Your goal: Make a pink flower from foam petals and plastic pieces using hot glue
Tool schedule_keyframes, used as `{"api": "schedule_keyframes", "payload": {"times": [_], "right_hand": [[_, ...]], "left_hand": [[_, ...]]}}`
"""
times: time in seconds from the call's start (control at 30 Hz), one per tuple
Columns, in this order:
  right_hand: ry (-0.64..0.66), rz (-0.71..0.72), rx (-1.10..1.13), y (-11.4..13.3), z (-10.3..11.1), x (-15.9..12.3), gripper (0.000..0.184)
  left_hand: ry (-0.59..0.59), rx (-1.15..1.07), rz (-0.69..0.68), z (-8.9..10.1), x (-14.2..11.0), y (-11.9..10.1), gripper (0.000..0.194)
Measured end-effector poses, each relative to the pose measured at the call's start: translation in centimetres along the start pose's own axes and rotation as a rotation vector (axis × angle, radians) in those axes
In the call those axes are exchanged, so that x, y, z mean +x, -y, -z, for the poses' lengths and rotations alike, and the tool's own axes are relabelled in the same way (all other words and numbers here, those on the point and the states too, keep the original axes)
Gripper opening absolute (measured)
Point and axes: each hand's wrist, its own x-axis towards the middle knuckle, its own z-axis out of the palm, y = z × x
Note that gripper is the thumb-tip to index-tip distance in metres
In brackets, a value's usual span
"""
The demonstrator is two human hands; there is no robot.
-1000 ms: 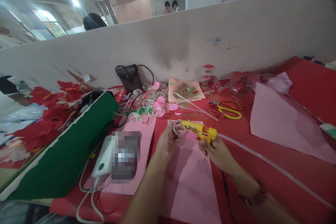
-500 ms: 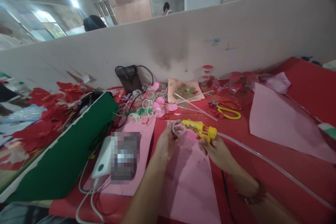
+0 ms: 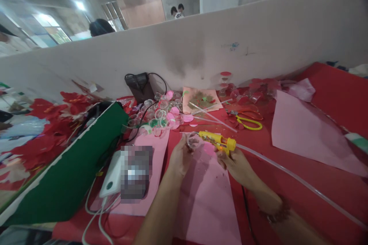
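My left hand is closed on the edge of a small clear plastic cup, held over a pink sheet. In my right hand is a yellow hot glue gun, its nozzle pointing left at the cup's rim. Whether the nozzle touches the rim I cannot tell. A long translucent glue stick runs out of the gun's back toward the lower right. Beneath the gun, a bright pink paper disc lies on the sheet.
Several clear cups are heaped behind my left hand. Yellow-handled scissors lie behind the gun, near loose glue sticks. A white power bank with cables sits left, beside a green board. A pale partition rises behind.
The view has shifted slightly. Both hands, the cup and the glue gun keep nearly the same positions relative to each other. A second head shows beyond the partition.
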Motion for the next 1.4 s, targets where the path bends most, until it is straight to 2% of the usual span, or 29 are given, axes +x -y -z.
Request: {"api": "schedule_keyframes", "payload": {"times": [0.23, 0.47, 0.7, 1.03, 1.4], "right_hand": [[-0.008, -0.013, -0.013, 0.2, -0.1, 0.0, 0.049], [0.006, -0.006, -0.009, -0.1, 0.0, 0.1, 0.048], [0.000, -0.006, -0.009, 0.0, 0.0, 0.0, 0.046], [0.003, -0.009, -0.016, -0.2, 0.0, 0.0, 0.046], [0.037, -0.007, 0.000, -0.3, -0.2, -0.2, 0.048]], "left_hand": [[0.013, -0.022, 0.012, 0.0, -0.2, -0.2, 0.020], [0.119, -0.035, -0.051, 0.6, 0.1, -0.1, 0.015], [0.070, 0.015, -0.081, 0.4, -0.2, -0.1, 0.015], [0.085, 0.004, -0.102, 1.2, 0.1, 0.2, 0.017], [0.068, -0.024, -0.090, 0.9, 0.1, 0.2, 0.017]]}}
